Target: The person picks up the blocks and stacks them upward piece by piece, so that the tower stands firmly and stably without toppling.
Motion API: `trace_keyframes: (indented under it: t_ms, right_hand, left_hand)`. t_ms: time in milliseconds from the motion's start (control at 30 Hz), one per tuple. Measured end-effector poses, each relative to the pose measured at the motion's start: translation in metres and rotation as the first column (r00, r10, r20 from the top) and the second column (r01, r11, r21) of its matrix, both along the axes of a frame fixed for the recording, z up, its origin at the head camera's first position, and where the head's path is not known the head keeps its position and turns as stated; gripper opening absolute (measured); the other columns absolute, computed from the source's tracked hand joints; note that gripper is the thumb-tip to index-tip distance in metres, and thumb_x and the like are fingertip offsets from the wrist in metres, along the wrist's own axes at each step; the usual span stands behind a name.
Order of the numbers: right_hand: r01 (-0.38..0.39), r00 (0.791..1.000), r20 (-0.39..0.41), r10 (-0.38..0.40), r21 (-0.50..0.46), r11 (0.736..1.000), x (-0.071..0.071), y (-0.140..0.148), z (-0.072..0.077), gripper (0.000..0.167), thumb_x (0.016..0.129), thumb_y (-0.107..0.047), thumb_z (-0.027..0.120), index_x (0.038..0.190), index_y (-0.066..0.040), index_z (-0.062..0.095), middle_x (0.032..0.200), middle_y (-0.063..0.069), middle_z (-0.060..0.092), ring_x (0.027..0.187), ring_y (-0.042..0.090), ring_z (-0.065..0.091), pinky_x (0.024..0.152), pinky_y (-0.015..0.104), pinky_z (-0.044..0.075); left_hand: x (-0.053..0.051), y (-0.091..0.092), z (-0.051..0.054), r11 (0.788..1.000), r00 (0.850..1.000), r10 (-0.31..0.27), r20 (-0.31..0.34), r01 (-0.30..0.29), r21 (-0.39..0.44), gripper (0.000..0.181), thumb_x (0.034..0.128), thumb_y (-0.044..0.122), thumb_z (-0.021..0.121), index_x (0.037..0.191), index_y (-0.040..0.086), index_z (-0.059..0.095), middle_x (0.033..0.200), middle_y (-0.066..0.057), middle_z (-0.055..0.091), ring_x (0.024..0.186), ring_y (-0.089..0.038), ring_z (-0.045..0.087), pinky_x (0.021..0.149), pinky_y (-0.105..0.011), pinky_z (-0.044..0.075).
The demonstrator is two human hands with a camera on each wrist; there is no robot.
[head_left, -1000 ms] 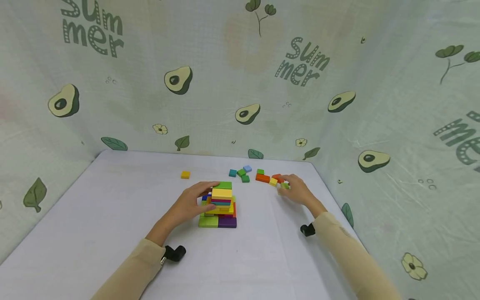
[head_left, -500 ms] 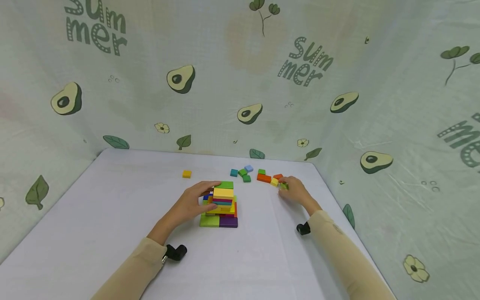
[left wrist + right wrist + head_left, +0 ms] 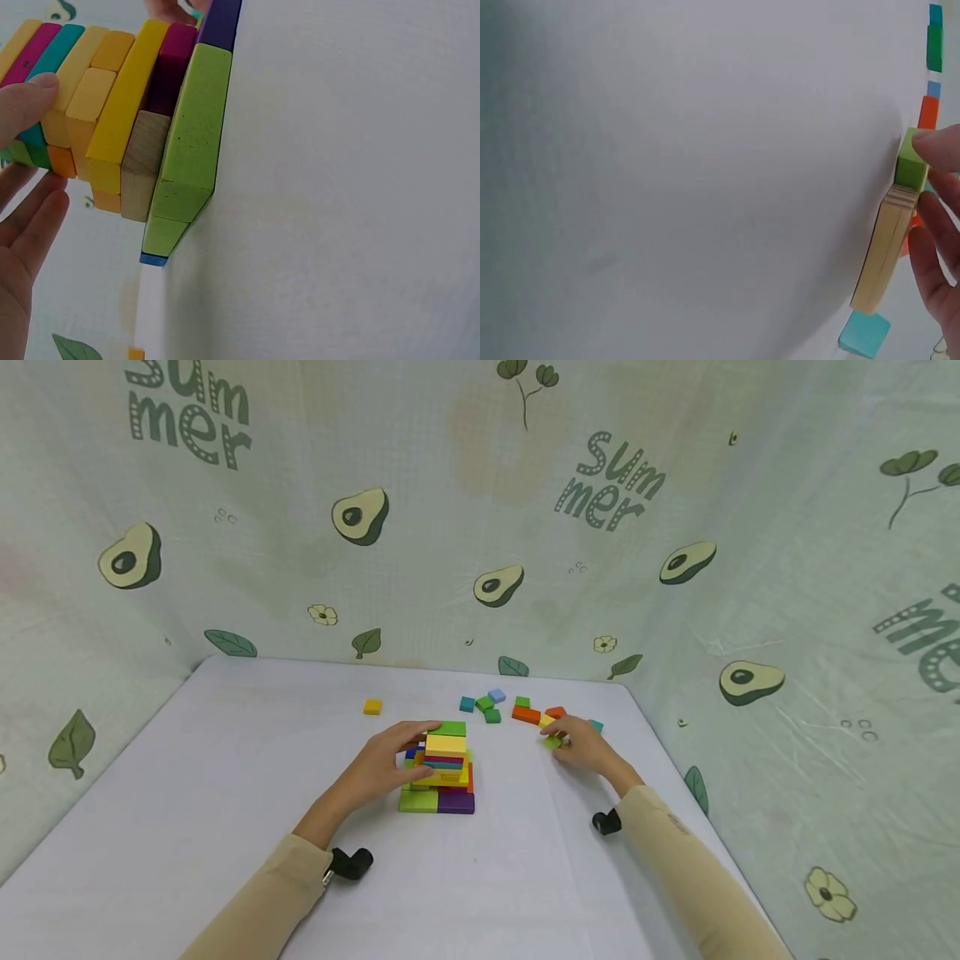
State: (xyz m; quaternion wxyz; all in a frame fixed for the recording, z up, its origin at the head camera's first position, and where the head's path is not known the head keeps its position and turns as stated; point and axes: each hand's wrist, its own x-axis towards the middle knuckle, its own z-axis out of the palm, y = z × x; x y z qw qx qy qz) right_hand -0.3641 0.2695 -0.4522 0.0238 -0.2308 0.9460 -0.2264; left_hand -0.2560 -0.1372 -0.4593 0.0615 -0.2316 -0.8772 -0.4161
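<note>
A stacked tower of coloured wooden blocks (image 3: 446,746) stands on the white table, with lime and purple blocks at its base and a green one on top. My left hand (image 3: 385,762) holds the tower's upper layers from the left. In the left wrist view its thumb (image 3: 34,97) presses the near side, while the other fingers lie along another side. At the right, my right hand (image 3: 588,745) pinches a lime-green block (image 3: 913,161) between thumb and fingers. A plain wooden block (image 3: 883,251) sits right beside that block in the right wrist view; the hand hides it in the head view.
Beyond the right hand lie an orange-red block (image 3: 527,715), a yellow block (image 3: 547,721) and a teal block (image 3: 596,725). Several green and blue blocks (image 3: 484,703) are scattered behind the tower. A lone yellow-orange block (image 3: 372,707) lies farther left. A printed cloth (image 3: 420,610) encloses the table.
The right hand has shifted slightly left and nearer with the lime-green block, and a teal block now shows behind it. The left hand stays on the tower.
</note>
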Motion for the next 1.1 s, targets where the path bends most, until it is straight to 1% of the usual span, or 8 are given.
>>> trace_keyframes:
  t_ms: [200, 300, 400, 533, 667, 833, 900, 1100]
  right_hand:
    - [0.079, 0.997, -0.013, -0.078, 0.038, 0.996, 0.002, -0.004, -0.003, 0.031, 0.095, -0.012, 0.080, 0.125, -0.004, 0.075, 0.123, 0.014, 0.072, 0.111, 0.032, 0.064, 0.105, 0.053, 0.055]
    - [0.080, 0.996, -0.031, -0.078, 0.066, 0.995, 0.004, -0.006, -0.004, 0.028, 0.095, -0.010, 0.079, 0.123, -0.004, 0.076, 0.121, 0.013, 0.074, 0.108, 0.030, 0.064, 0.107, 0.052, 0.054]
    - [0.063, 0.997, -0.044, -0.060, 0.068, 0.996, 0.006, -0.009, -0.003, 0.028, 0.095, -0.009, 0.079, 0.122, -0.004, 0.076, 0.117, 0.011, 0.075, 0.103, 0.027, 0.065, 0.101, 0.048, 0.058]
    - [0.007, 0.997, -0.072, -0.005, 0.018, 1.000, 0.014, -0.022, 0.008, 0.031, 0.095, -0.008, 0.079, 0.126, -0.003, 0.075, 0.112, 0.008, 0.075, 0.096, 0.023, 0.066, 0.090, 0.041, 0.061]
    - [-0.079, 0.991, -0.116, 0.071, -0.065, 0.995, 0.030, -0.049, 0.029, 0.033, 0.096, -0.008, 0.078, 0.129, -0.001, 0.074, 0.116, 0.008, 0.076, 0.097, 0.024, 0.068, 0.091, 0.040, 0.062]
    - [-0.212, 0.964, -0.199, 0.178, -0.161, 0.964, 0.053, -0.089, 0.053, 0.033, 0.097, -0.011, 0.079, 0.129, -0.005, 0.074, 0.117, 0.005, 0.076, 0.102, 0.024, 0.073, 0.093, 0.039, 0.063]
    - [-0.256, 0.952, -0.218, 0.214, -0.187, 0.948, 0.060, -0.103, 0.063, 0.033, 0.097, -0.012, 0.079, 0.130, -0.006, 0.074, 0.118, 0.004, 0.076, 0.104, 0.023, 0.073, 0.094, 0.039, 0.063]
    - [-0.334, 0.927, -0.241, 0.288, -0.181, 0.925, 0.073, -0.140, 0.083, 0.034, 0.099, -0.015, 0.078, 0.132, -0.009, 0.074, 0.122, 0.003, 0.076, 0.107, 0.022, 0.072, 0.096, 0.034, 0.061]
  left_hand:
    - [0.000, 0.001, 0.000, 1.000, 1.000, 0.001, -0.003, -0.001, 0.003, 0.076, 0.0911, 0.022, 0.087, 0.157, 0.033, 0.050, 0.155, 0.000, 0.055, 0.138, -0.025, 0.060, 0.110, -0.041, 0.054]
    - [0.000, 0.002, 0.000, 1.000, 1.000, 0.003, -0.010, -0.003, 0.003, 0.076, 0.0908, 0.025, 0.087, 0.157, 0.033, 0.051, 0.159, -0.001, 0.052, 0.140, -0.027, 0.057, 0.110, -0.043, 0.054]
    - [0.001, 0.003, 0.001, 1.000, 1.000, 0.008, -0.019, -0.008, 0.003, 0.074, 0.0922, 0.031, 0.086, 0.157, 0.034, 0.051, 0.164, -0.001, 0.046, 0.143, -0.030, 0.055, 0.110, -0.045, 0.054]
    - [0.002, 0.004, 0.002, 1.000, 1.000, 0.010, -0.027, -0.010, 0.025, 0.069, 0.0961, 0.038, 0.081, 0.158, 0.031, 0.051, 0.165, 0.001, 0.045, 0.144, -0.029, 0.054, 0.110, -0.045, 0.053]
    - [0.003, 0.004, 0.004, 0.997, 0.999, 0.015, -0.040, -0.012, 0.070, 0.065, 0.0997, 0.038, 0.076, 0.158, 0.026, 0.051, 0.161, 0.000, 0.050, 0.143, -0.027, 0.055, 0.111, -0.045, 0.053]
    - [0.005, 0.005, 0.007, 0.995, 0.998, 0.047, -0.038, -0.043, 0.094, 0.063, 0.1011, 0.036, 0.075, 0.158, 0.027, 0.050, 0.155, -0.004, 0.056, 0.139, -0.028, 0.059, 0.111, -0.047, 0.053]
    - [0.005, 0.005, 0.008, 0.994, 0.998, 0.044, -0.034, -0.040, 0.101, 0.064, 0.1011, 0.035, 0.075, 0.159, 0.026, 0.049, 0.155, -0.004, 0.057, 0.138, -0.029, 0.060, 0.111, -0.047, 0.053]
    - [0.004, 0.004, 0.009, 0.992, 0.999, 0.032, -0.035, -0.028, 0.126, 0.067, 0.1002, 0.033, 0.077, 0.160, 0.021, 0.048, 0.156, -0.008, 0.057, 0.137, -0.029, 0.061, 0.110, -0.045, 0.053]
